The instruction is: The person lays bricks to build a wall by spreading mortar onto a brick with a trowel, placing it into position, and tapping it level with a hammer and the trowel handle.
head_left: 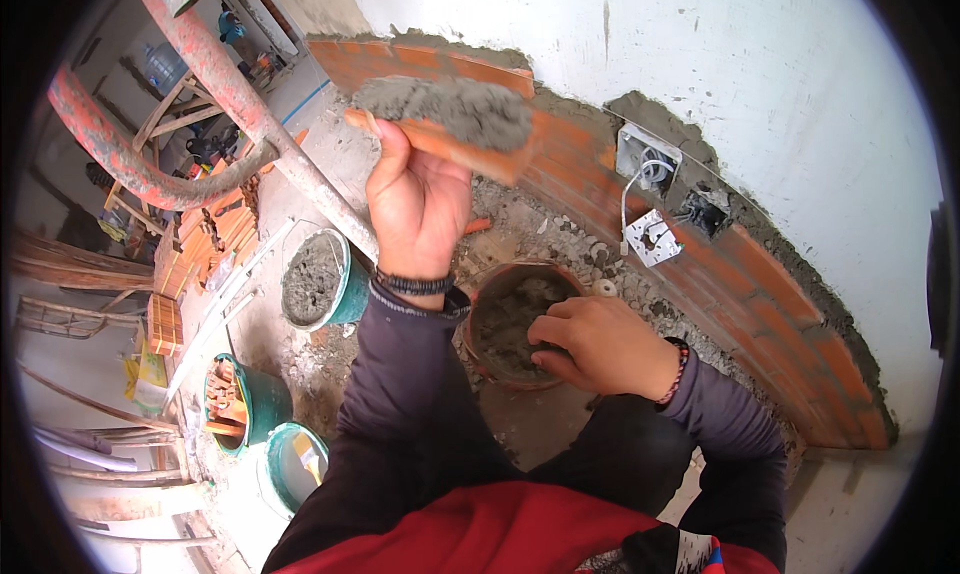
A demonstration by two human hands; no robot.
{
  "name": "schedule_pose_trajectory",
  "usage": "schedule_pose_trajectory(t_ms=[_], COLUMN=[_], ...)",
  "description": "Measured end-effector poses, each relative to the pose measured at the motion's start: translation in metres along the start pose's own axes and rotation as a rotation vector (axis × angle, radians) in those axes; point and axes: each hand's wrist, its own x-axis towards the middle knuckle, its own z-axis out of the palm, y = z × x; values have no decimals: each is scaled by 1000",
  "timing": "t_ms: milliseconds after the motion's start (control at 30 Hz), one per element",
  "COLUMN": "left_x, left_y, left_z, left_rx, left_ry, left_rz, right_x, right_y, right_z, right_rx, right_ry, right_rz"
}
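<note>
My left hand [425,199] is raised before the wall, gripping a thin orange brick tile [440,142] by its near edge, thumb on top. A thick layer of wet grey mortar [450,106] covers the tile's upper face. Lower down, my right hand [600,344] hangs over a round bucket [478,359] of mortar between my knees. Its fingers are curled inward; whatever they may hold is hidden beneath them. Along the lower wall run rows of orange brick tiles [760,279] with a ragged mortar edge on top.
An electrical box [645,164] with wires and a dangling white socket plate [652,239] interrupts the tiles. At left stand a mortar bucket [345,299], a green bucket of tile pieces [265,404] and a bucket with a brush [290,474]. A red-grey metal frame [235,89] rises upper left.
</note>
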Motion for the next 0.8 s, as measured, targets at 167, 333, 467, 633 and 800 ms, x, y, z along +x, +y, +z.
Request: schedule_pose_trajectory(t_ms=[167,333,467,633,800], left_x=[26,41,49,46,57], left_y=[-27,-62,-78,-101,-113], left_z=[14,25,19,30,30], left_rx=[5,171,425,884,1196], left_ry=[-69,34,-88,-115,-87], left_rz=[99,244,438,837,1344], right_x=[-6,2,9,15,42], right_y=[24,33,41,49,12], right_z=[18,18,18,-6,-57], right_rx=[63,143,301,582,930], right_ry=[22,45,244,675,956], right_rz=[-77,-137,-82,225,75])
